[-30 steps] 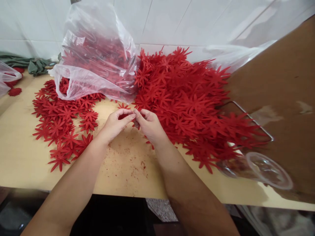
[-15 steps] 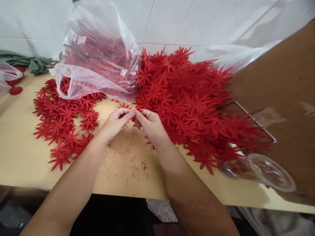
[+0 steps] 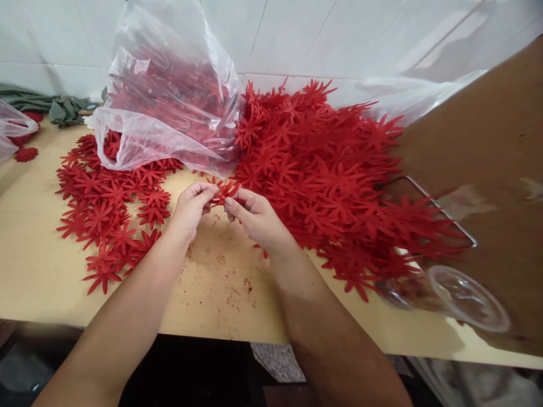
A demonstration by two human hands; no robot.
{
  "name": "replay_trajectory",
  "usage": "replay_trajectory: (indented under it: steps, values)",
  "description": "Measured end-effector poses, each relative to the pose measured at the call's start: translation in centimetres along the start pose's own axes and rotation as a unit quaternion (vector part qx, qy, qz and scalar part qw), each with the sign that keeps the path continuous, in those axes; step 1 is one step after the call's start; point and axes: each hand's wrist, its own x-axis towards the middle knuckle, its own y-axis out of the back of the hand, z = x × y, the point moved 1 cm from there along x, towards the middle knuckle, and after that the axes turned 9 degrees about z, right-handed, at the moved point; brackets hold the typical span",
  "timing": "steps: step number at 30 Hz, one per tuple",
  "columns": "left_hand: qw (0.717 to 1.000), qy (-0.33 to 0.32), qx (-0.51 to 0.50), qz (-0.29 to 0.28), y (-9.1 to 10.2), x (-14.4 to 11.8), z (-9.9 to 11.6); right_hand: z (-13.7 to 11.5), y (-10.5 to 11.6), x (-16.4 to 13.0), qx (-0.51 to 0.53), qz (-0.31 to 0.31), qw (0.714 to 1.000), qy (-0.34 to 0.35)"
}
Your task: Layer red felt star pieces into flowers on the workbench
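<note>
Between my two hands is a small red flower-shaped piece (image 3: pixel 221 192) with narrow petals, held above the table. My left hand (image 3: pixel 190 206) pinches its left side. My right hand (image 3: pixel 252 213) grips its right side between thumb and fingers. Beyond and to the right of my right hand spreads a big heap of the same red flower pieces (image 3: pixel 314 164). A smaller spread of red flower pieces (image 3: pixel 102 186) lies left of my left hand. Part of the held piece is hidden by my fingers.
A clear plastic bag (image 3: pixel 169 135) full of red pieces stands against the tiled wall (image 3: pixel 297 34). At right are a brown board (image 3: pixel 487 226), a thin metal frame (image 3: pixel 449 217) and a clear plastic container (image 3: pixel 466 297). Dark green leaves (image 3: pixel 65 110) lie far left. Red crumbs dot the table (image 3: pixel 212 305).
My hands have moved slightly apart, my left hand shifting left. The red flower piece, mostly covered by my fingers before, now shows its petals between them.
</note>
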Motion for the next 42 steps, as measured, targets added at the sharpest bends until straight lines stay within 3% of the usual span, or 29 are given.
replay_trajectory:
  steps: [4,9,12,16,20,23,31,34,39,42]
  values:
    - [0.999,-0.031,0.014,0.017,0.6,0.5,0.5,0.0,-0.2,-0.1,-0.018,0.003,1.0,0.006]
    - [0.987,-0.105,0.1,-0.07,-0.1,-0.1,0.4,0.6,0.0,-0.1,-0.087,0.071,0.993,0.031]
    - [0.983,-0.126,0.113,-0.075,-0.5,-0.2,0.0,1.0,0.0,0.0,-0.127,0.095,0.986,0.058]
    - [0.985,-0.122,0.113,-0.045,-0.3,0.2,0.0,1.3,-0.1,0.1,-0.124,0.07,0.986,0.084]
    - [0.987,-0.112,0.11,-0.019,-0.2,0.2,0.2,1.4,-0.2,0.3,-0.103,0.073,0.99,0.061]
    - [0.993,-0.08,0.083,0.031,-0.1,0.3,0.3,0.9,-0.3,0.2,-0.072,0.078,0.994,0.038]
    - [0.987,-0.016,-0.057,0.151,1.5,1.4,1.2,-0.6,0.7,-0.1,-0.083,0.141,0.986,0.028]
    - [0.991,-0.042,-0.028,0.128,1.4,1.3,1.2,-0.4,1.0,0.0,-0.085,0.177,0.981,0.012]
    - [0.997,-0.044,0.061,0.013,-0.1,0.1,0.5,-0.2,0.7,0.0,-0.088,0.183,0.979,0.004]
    - [0.996,-0.038,0.076,-0.001,-0.6,-0.4,0.2,-0.1,0.6,0.1,-0.071,0.212,0.975,0.011]
